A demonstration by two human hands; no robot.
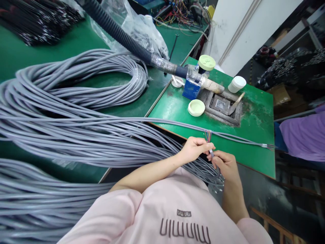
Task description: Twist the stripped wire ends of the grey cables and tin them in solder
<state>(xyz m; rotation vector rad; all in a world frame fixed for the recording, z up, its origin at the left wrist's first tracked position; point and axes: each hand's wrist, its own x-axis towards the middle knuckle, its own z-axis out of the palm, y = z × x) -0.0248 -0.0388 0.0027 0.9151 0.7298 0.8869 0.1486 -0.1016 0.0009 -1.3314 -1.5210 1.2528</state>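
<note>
Evidently stripped and fanned out at the held end

Holding one gray multicore cable [212, 155] in front of the torso, by the near edge of the green board [254, 162], tip pointed toward twelve o'clock. Pinching with the left hand [196, 149] beside the white band [210, 151], just below the splayed colored cores [208, 136]; gripping with the right hand [226, 165] the gray jacket; close together on the same short stretch. Jacket off at this tip, cores spread and bare of any visible connector; perhaps not tinned, though too small to tell.

From the hands, toward three o'clock, laid out with wires exposed: more gray cables [243, 139]. Toward one o'clock, untouched: square metal pot [235, 121] and paddle [239, 100]. Toward nine o'clock, in large quantity: long gray cable bundle [83, 145], impossible to judge as finished or unfinished.
</note>
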